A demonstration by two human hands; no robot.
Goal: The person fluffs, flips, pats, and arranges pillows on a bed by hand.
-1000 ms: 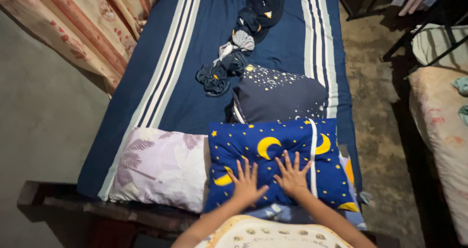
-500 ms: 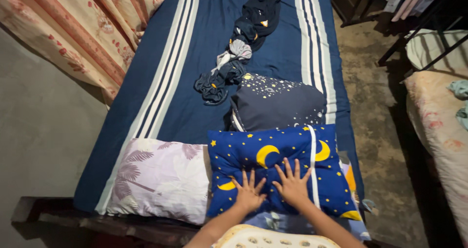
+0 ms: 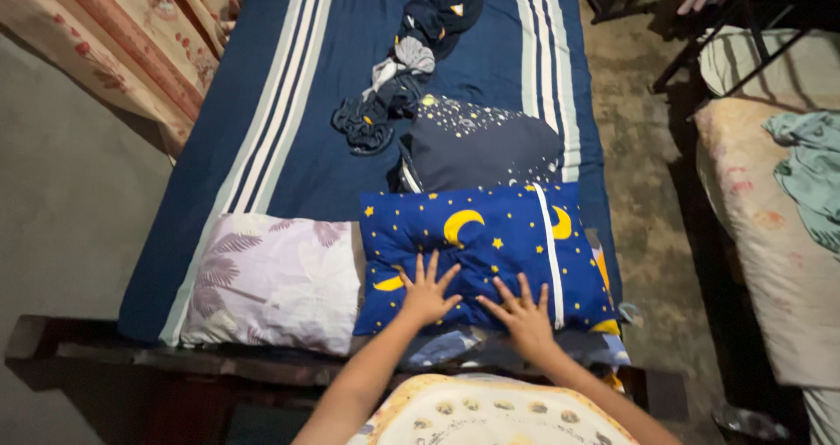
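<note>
A blue pillow (image 3: 499,235) printed with yellow moons and stars lies at the near end of a bed. My left hand (image 3: 427,293) rests flat on its near left part, fingers spread. My right hand (image 3: 523,312) presses flat on its near edge, fingers apart too. Neither hand holds anything. To the left of the blue pillow lies a pale pillow (image 3: 273,280) with a leaf print. Just beyond the blue pillow sits a dark folded pillow (image 3: 481,147) with small dots.
The bed has a navy sheet (image 3: 289,104) with white stripes. A crumpled dark cloth (image 3: 398,77) lies further up the bed. A patterned curtain (image 3: 114,42) hangs at the left. A second mattress (image 3: 770,235) with a teal cloth stands at the right across a bare floor strip.
Both hands have slid a little toward the near edge of the blue pillow. The view has shifted slightly; the pillows lie as before.
</note>
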